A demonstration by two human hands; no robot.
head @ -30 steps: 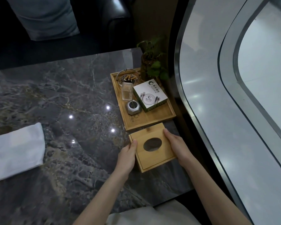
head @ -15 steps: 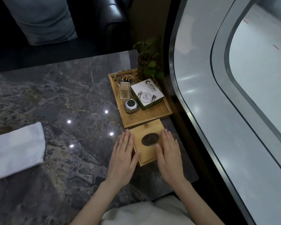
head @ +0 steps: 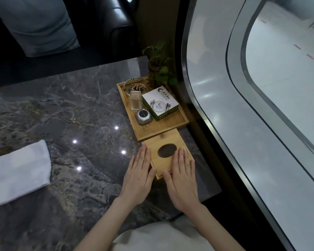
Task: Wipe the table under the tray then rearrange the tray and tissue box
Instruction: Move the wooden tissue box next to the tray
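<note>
Bamboo tissue box [head: 168, 153] sits at the table's [head: 62, 109] near right corner, touching the near edge of the one tray [head: 172, 126]. The left hand [head: 139, 178] lies flat with fingers spread beside the box; the right hand [head: 182, 180] lies flat on its lid, hiding the near part. Four things stand in the tray; their details are hard to make out. One white cloth [head: 16, 172] is cut off at the left.

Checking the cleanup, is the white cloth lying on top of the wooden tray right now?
No, the white cloth lies on the marble table far left of the tray.
</note>
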